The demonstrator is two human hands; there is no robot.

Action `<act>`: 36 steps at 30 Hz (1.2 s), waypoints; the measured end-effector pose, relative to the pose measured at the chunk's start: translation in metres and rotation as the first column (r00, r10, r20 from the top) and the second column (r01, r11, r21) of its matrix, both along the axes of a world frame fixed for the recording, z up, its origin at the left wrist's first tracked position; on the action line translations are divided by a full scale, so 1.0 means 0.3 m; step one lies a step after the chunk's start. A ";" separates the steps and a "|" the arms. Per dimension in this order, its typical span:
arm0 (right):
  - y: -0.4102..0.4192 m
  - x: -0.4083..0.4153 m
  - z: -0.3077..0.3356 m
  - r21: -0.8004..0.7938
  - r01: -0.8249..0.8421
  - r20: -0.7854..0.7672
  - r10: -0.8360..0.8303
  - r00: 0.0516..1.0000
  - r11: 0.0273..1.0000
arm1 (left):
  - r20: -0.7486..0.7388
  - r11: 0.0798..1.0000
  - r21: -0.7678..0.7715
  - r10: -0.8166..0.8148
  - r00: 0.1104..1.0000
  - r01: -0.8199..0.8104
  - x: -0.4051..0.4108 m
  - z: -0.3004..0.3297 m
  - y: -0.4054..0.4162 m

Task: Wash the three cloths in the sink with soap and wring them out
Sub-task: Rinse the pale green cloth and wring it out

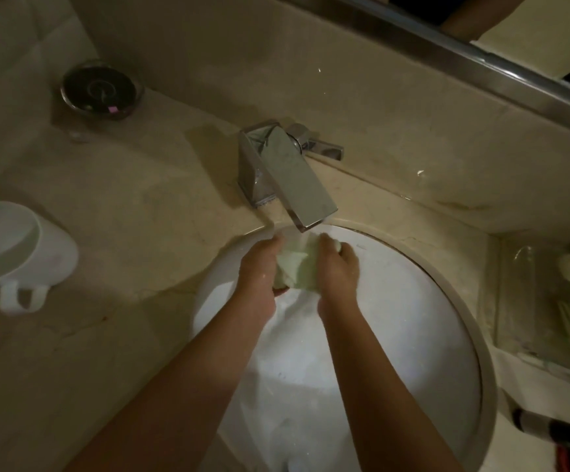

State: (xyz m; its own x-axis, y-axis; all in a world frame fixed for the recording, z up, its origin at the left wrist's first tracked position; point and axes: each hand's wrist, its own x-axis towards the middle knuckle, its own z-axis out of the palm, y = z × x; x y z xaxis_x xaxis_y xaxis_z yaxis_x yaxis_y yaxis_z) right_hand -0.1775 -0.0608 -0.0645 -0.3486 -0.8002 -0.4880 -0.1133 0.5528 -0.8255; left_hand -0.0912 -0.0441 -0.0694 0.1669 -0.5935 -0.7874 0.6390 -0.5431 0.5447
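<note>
Both hands, left hand [259,264] & right hand [339,264], bunch a pale cloth [292,265] under the faucet [297,180] at the sink [464,301] back rim — mid-wash, wringing pending, other cloths not identifiable.

You get 1 head view, looking steeply down from close above the sink [447,287], faucet [287,172] far, forearms entering near.

Both forearms stretched forward, left hand [259,267] and right hand [339,267] close together, knuckles up, fingers [327,240] curled inward, gripping from either side.
</note>
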 end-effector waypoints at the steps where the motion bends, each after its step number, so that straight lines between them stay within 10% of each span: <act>1: 0.011 -0.009 0.000 -0.041 0.002 -0.076 -0.005 0.997 0.999 | -0.037 1.000 -0.001 -0.002 0.999 0.002 0.012 -0.017 0.011; 5: 0.095 -0.001 0.014 -0.291 -0.272 -0.326 0.172 0.930 0.917 | -0.258 0.998 -0.035 0.032 0.966 -0.043 0.038 -0.029 0.029; 9: 0.146 -0.032 -0.006 -0.566 -0.564 -0.360 0.435 0.825 0.602 | -0.308 0.978 -0.094 0.150 0.939 -0.188 0.043 -0.025 0.028; 13: 0.123 0.002 -0.004 -0.336 -0.033 0.214 0.111 0.971 0.941 | -0.093 0.957 -0.203 0.192 0.977 -0.207 -0.017 -0.027 0.051; 17: 0.121 0.085 -0.011 -0.019 0.057 0.389 -0.045 0.920 0.998 | 0.295 0.949 -0.294 0.201 0.934 -0.111 -0.069 0.022 0.059; 23: 0.077 0.076 0.002 -0.065 -0.115 0.314 0.130 0.941 0.991 | 0.818 0.866 -0.342 0.084 0.568 0.364 -0.059 0.027 0.044; 30: 0.021 0.080 -0.021 -0.106 -0.329 -0.034 0.327 0.944 0.938 | 0.860 0.911 -0.180 -0.037 0.509 0.370 -0.038 0.036 -0.015; 36: 0.008 0.069 -0.035 -0.025 -0.241 -0.125 0.236 0.964 0.970 | 0.468 0.993 -0.114 0.033 0.883 0.023 -0.051 0.039 -0.033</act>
State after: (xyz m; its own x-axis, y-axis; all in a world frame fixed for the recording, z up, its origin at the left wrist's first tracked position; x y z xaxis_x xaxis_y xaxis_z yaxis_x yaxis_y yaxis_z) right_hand -0.1568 -0.0583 -0.0751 -0.1998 -0.8852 -0.4201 -0.3379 0.4647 -0.8184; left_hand -0.1066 -0.0539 -0.0577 0.5027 -0.6713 -0.5447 0.2968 -0.4578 0.8381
